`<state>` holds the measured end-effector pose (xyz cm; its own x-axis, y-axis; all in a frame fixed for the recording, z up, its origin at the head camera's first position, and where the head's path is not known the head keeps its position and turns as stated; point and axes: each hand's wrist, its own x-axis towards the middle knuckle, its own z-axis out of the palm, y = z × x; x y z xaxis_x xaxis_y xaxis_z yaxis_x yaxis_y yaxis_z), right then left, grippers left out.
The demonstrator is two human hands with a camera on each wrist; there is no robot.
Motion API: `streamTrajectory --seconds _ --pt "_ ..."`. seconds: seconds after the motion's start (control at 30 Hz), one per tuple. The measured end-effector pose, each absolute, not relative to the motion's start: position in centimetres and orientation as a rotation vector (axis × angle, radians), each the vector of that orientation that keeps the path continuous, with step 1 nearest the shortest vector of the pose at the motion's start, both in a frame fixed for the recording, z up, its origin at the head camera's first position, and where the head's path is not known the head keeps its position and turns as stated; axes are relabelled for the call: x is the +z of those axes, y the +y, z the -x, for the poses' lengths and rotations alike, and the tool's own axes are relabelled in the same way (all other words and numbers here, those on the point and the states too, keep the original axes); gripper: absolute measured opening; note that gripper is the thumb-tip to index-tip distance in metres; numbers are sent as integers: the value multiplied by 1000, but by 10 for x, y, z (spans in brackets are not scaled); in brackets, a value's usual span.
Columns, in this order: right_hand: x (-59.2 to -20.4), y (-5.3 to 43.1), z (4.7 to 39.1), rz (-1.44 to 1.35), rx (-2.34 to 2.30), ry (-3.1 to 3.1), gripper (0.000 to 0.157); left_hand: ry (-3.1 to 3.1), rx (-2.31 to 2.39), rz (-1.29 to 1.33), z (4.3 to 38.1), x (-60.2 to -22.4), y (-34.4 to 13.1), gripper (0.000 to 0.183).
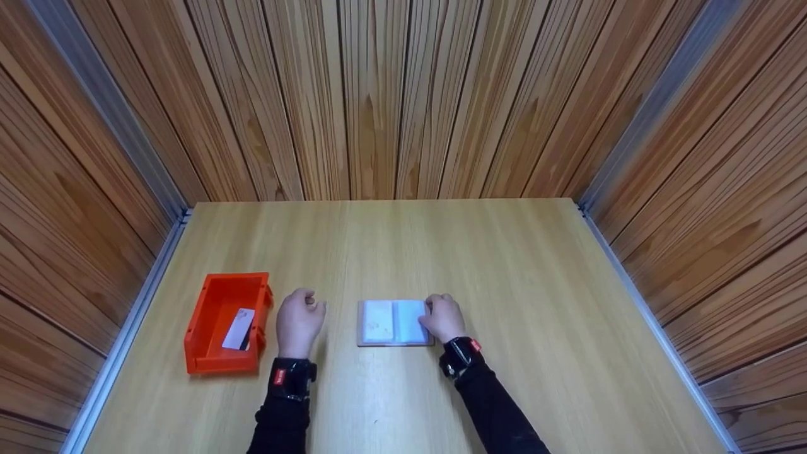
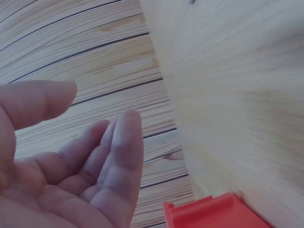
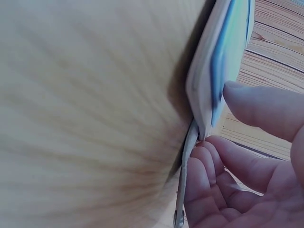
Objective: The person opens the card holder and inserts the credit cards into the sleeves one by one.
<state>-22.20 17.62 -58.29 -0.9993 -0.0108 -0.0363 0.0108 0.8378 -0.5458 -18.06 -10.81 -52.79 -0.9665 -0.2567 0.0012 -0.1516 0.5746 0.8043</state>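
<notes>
A small card holder (image 1: 378,323) lies spread open on the table, with clear, bluish sleeves on both sides. My right hand (image 1: 444,317) grips its right edge. In the right wrist view, the thumb (image 3: 256,107) rests on the sleeve side while the fingers are at the cover's edge, beside a thin strap (image 3: 184,171) with a metal snap. To the left of the card holder, my left hand (image 1: 299,323) hovers over the table, holding nothing. Its fingers (image 2: 124,156) are loosely bent, thumb apart.
An orange-red open bin (image 1: 220,364) stands on the table just left of my left hand. Inside it lies a white card (image 1: 239,326) with a dark end. Wood-plank walls (image 1: 372,101) and metal rails (image 1: 656,334) border the table (image 1: 504,252).
</notes>
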Motion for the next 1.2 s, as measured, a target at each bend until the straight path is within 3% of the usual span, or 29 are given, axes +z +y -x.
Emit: streamTrajectory --seconds 0.73,1.2 --pt "-585 176 222 35 -883 3016 38 -2523 -1251 -437 180 -519 -145 31" --pt "-584 176 221 37 -901 3003 37 -2522 -1210 -670 173 -525 -188 35"
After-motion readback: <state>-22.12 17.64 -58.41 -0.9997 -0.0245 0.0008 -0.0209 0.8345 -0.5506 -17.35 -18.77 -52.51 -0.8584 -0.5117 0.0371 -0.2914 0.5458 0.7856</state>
